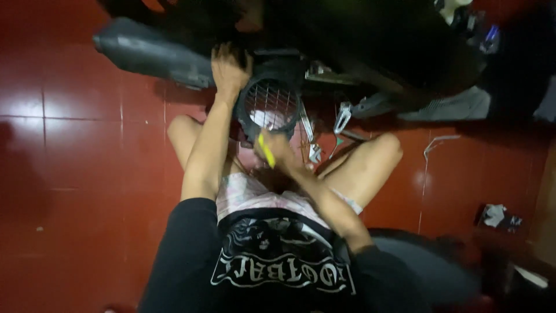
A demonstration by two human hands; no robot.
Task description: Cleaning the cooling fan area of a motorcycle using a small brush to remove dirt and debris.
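Observation:
I sit on a red tiled floor with my knees apart. My left hand (230, 68) rests on top of a black round housing (250, 119) with a wire mesh grille (272, 103), gripping its upper left edge. My right hand (277, 152) is closed around a yellow-handled tool (266, 149), held just below the grille. The tool's tip is hidden by motion blur.
A dark scooter body (359, 40) fills the top of the view, with a black muffler (152, 52) at left. Metal wrenches (341, 119) and small parts lie on the floor between my knees. A crumpled rag (497, 215) lies at right.

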